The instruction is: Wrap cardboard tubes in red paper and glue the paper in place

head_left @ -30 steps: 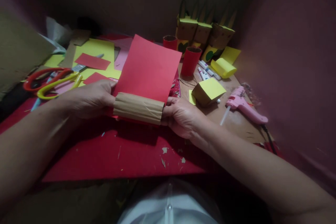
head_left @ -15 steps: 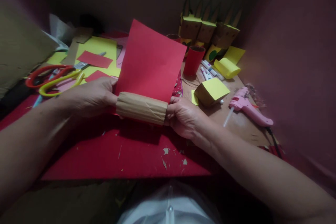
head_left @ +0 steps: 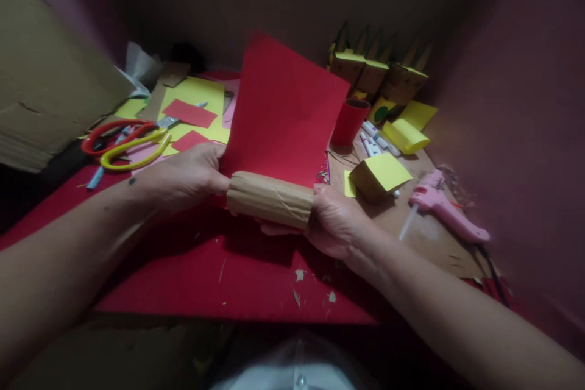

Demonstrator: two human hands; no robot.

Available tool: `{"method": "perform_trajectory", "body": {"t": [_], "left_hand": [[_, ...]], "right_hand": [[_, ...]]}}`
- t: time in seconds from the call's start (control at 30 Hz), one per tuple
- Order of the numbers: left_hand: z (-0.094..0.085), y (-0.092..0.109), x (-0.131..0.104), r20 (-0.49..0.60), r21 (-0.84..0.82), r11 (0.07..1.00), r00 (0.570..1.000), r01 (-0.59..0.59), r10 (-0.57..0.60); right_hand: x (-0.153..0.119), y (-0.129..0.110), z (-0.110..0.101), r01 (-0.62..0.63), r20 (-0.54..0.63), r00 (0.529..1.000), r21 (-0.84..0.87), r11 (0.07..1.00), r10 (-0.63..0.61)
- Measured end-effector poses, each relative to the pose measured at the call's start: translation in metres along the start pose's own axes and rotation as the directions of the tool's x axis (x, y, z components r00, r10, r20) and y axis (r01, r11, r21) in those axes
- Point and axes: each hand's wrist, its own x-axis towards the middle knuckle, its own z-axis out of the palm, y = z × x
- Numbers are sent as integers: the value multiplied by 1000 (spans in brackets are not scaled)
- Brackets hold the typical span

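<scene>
A brown cardboard tube (head_left: 270, 200) lies sideways between my two hands, above the red tabletop (head_left: 183, 274). Behind it, a red paper sheet (head_left: 286, 113) stands up, its lower edge against the tube. My left hand (head_left: 196, 177) grips the tube's left end, with the thumb at the rim. At the right end, my right hand (head_left: 336, 219) is closed round the tube, and some of its fingers show underneath. The sheet's bottom edge is hidden by the tube and hands.
Scissors (head_left: 134, 149) and paper pieces lie at the left. At the right are a red tube (head_left: 350, 125), a yellow-topped box (head_left: 381, 177), markers (head_left: 372, 140) and a pink glue gun (head_left: 448, 207). Several cardboard figures (head_left: 379, 73) stand behind.
The whole view has shifted, so most things appear farther right and lower. My right fingers have moved from the tube's end opening to beneath the tube. The red sheet still stands behind it.
</scene>
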Motion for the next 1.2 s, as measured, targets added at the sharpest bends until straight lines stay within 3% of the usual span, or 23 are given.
{"method": "perform_trajectory", "body": {"t": [0.23, 0.53, 0.7, 1.2], "left_hand": [[-6, -8, 4, -21, 79, 986, 989, 149, -148], [3, -4, 5, 1, 116, 988, 995, 97, -98], [2, -8, 4, -9, 58, 992, 993, 117, -116], [2, -6, 7, 25, 123, 992, 999, 39, -42]], "right_hand": [[4, -1, -1, -59, 18, 998, 42, 997, 59], [8, 1, -4, -32, 65, 998, 149, 988, 23], [7, 3, -6, -22, 68, 998, 123, 992, 14], [5, 1, -6, -28, 52, 998, 32, 999, 26]]}}
